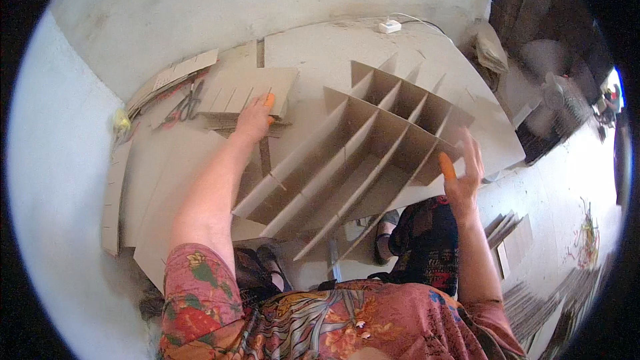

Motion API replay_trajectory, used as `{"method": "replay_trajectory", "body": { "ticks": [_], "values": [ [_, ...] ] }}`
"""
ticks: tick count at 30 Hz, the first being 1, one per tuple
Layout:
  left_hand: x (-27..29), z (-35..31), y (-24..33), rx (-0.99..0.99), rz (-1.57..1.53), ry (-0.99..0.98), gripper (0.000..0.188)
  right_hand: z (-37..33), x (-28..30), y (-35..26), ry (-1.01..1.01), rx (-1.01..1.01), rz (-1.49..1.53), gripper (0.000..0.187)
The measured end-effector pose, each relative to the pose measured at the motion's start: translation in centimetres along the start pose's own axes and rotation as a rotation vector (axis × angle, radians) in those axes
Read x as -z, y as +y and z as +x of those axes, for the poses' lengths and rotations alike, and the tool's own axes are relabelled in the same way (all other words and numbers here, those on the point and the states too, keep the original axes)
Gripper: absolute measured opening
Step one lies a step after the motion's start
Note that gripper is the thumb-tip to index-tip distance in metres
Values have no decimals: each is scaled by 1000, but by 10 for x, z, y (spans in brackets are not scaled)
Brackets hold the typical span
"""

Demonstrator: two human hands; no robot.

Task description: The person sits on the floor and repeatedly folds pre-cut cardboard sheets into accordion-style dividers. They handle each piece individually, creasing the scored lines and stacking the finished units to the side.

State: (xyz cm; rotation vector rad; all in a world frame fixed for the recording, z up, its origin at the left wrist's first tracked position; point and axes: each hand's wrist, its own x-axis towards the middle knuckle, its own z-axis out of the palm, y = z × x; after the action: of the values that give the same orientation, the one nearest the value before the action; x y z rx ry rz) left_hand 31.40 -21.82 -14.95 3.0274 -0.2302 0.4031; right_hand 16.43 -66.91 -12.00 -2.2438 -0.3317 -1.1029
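The left hand (254,117) lay open on the slotted cardboard strips (248,91) — best lift one squarely. The right hand (463,172), fingers spread, steadied the cardboard divider grid (373,140).

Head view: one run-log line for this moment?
left hand: on slotted grey cardboard strips | right hand: steadying grey cardboard divider grid | scissors nearby

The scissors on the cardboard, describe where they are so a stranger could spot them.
Start at the grey wall, then drop to the stack of slotted cardboard strips under the left hand. Just left lie the metal scissors, the only non-cardboard thing there.
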Motion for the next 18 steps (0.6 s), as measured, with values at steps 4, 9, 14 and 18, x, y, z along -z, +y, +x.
{"method": "replay_trajectory", "body": {
  "ticks": [4, 9, 14, 18],
  "values": [
    [6, -5, -7, -133, -16, 52, 29, -41, 5, 0, 138, -176, 40, 51],
    [50, -16, -1, -44, -209, -86, 31, -35, 27, -11, 165, -91, 40, 49],
    [68, -20, -4, 74, -742, 245, 36, -12, 41, -51, 133, -41, 241, 42],
    [56, -30, -8, 2, -524, 211, 34, 4, 34, -88, 18, 29, 368, 31]
  ]
}}
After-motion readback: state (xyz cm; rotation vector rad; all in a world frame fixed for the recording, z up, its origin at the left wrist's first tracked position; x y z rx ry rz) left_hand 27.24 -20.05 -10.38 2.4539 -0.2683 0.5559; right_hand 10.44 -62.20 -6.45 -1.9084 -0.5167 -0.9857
